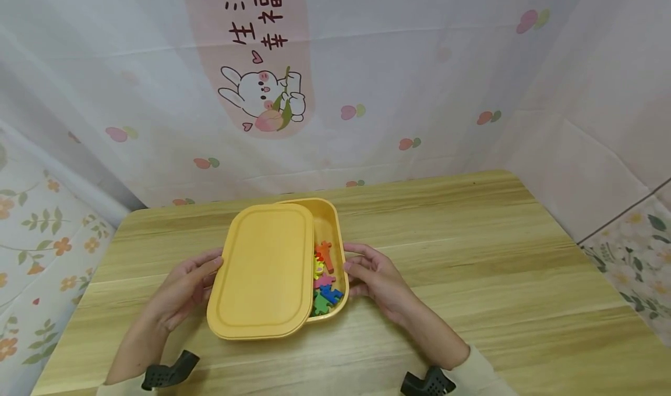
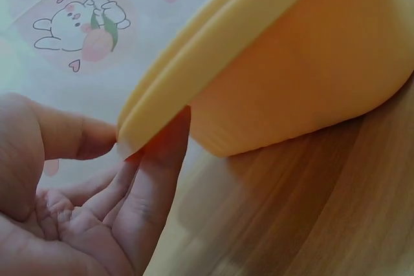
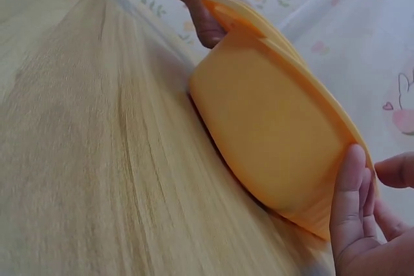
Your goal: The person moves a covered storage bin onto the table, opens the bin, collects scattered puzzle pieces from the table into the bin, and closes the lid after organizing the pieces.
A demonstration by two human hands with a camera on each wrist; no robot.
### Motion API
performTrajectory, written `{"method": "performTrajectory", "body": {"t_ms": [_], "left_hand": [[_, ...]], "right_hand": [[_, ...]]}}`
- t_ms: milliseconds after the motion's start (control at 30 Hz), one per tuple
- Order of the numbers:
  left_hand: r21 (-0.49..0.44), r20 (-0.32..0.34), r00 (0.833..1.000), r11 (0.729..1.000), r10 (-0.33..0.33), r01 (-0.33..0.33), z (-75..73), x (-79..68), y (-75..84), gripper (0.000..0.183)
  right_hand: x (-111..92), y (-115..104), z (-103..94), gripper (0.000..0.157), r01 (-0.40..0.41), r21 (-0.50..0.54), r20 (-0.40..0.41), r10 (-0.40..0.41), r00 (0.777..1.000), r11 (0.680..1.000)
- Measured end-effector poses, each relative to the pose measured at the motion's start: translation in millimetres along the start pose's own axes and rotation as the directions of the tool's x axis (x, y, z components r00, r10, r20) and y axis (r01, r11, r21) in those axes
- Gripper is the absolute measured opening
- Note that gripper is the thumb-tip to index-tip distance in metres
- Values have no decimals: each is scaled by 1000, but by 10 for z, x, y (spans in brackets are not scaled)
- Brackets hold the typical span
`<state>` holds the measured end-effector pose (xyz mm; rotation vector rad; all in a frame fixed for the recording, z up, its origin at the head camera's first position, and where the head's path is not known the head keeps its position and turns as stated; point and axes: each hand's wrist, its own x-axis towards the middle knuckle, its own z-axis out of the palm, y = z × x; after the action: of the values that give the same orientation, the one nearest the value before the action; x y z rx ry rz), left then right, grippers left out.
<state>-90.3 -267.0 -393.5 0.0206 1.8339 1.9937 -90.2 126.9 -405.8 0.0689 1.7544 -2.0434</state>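
A yellow plastic lid [image 1: 264,268] lies shifted to the left over a yellow box [image 1: 327,215], so a strip along the box's right side shows. Inside that strip are small puzzle-like pieces: an orange one [image 1: 324,255], a pink one [image 1: 325,280], a blue one [image 1: 331,294] and a green one [image 1: 321,304]. The lid hides the rest of the inside. My left hand [image 1: 183,285] pinches the lid's left edge, thumb above and fingers below, as the left wrist view shows. At the box's right rim, my right hand [image 1: 380,282] grips with thumb and fingers.
Box and hands are at a wood-grain table [image 1: 472,250]. A pale printed curtain [image 1: 377,81] hangs behind the table's far edge, and floral cloth [image 1: 47,250] hangs at the left. A dark wrist mount [image 1: 170,372] sits on each forearm.
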Motion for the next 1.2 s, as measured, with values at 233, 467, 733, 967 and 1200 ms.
{"method": "performTrajectory", "body": {"t_ms": [233,467,733,967,1200], "left_hand": [[-64,131,990,997,58,-50,-3,11,-28,31],[-118,223,973,992,63,-37,55,54,-51,32],[-77,238,969,996,67,-50,145,76,-89,30],[12,129,991,999,42,-44,277,81,-87,49],[46,80,996,997,51,-55,401,99,-83,33]], "right_hand": [[-9,-12,0,51,-9,22,20,9,1000,1000],[-23,-23,-4,54,2,28,41,-3,999,1000],[-26,-19,-3,57,16,31,59,-18,998,999],[-9,-3,-7,60,29,12,54,-29,998,1000],[4,15,2,66,40,-34,63,-38,997,999]]}}
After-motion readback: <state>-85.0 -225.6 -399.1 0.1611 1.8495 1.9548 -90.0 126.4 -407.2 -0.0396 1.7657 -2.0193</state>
